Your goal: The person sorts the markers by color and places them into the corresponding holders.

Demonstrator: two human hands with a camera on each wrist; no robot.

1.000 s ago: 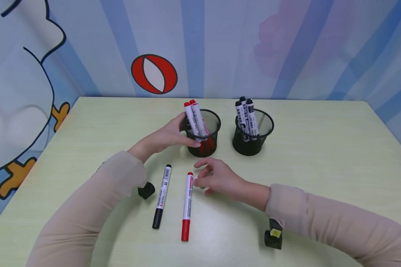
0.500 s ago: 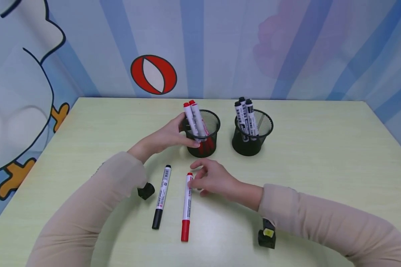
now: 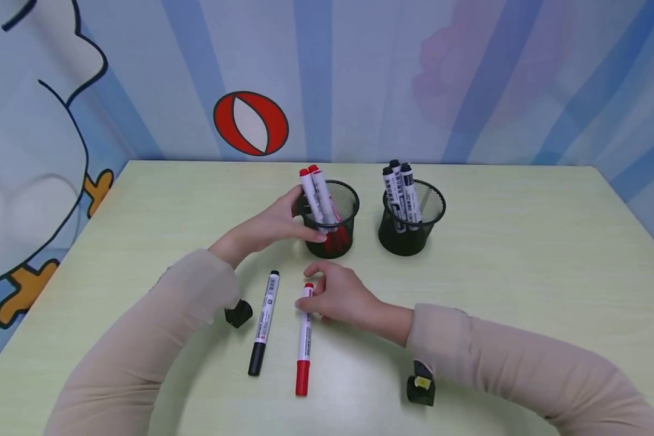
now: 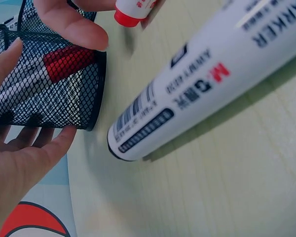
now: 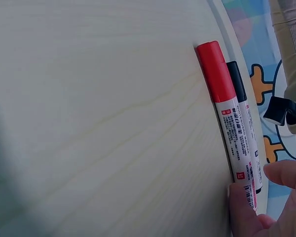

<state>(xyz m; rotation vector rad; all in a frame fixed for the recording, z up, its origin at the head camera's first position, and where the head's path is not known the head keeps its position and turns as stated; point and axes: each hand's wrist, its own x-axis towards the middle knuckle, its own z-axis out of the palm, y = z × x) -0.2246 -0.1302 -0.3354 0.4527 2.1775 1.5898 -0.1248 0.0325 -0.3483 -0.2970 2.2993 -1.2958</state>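
My left hand [image 3: 269, 224] grips a black mesh pen holder [image 3: 346, 209] with several red-capped markers [image 3: 318, 197] in it. The left wrist view shows its fingers under the mesh wall [image 4: 71, 106]. My right hand [image 3: 343, 293] is over the upper end of a red marker [image 3: 304, 342] lying on the table. Its thumb crosses the marker in the head view; in the right wrist view, thumb [image 5: 281, 174] and a finger [image 5: 242, 212] straddle the barrel, with space by the thumb. To the left lies a black marker [image 3: 264, 324], large in the left wrist view.
A second black mesh holder [image 3: 406, 242] with several black-capped markers [image 3: 400, 194] stands right of the first. Black wrist devices hang under the left sleeve [image 3: 238, 313] and the right sleeve [image 3: 421, 387]. A patterned wall [image 3: 360, 79] rises behind the table [image 3: 523, 254].
My right hand has moved left, from beside the red marker to over its upper end. My left hand keeps its grip on the pen holder, and both loose markers lie where they were.
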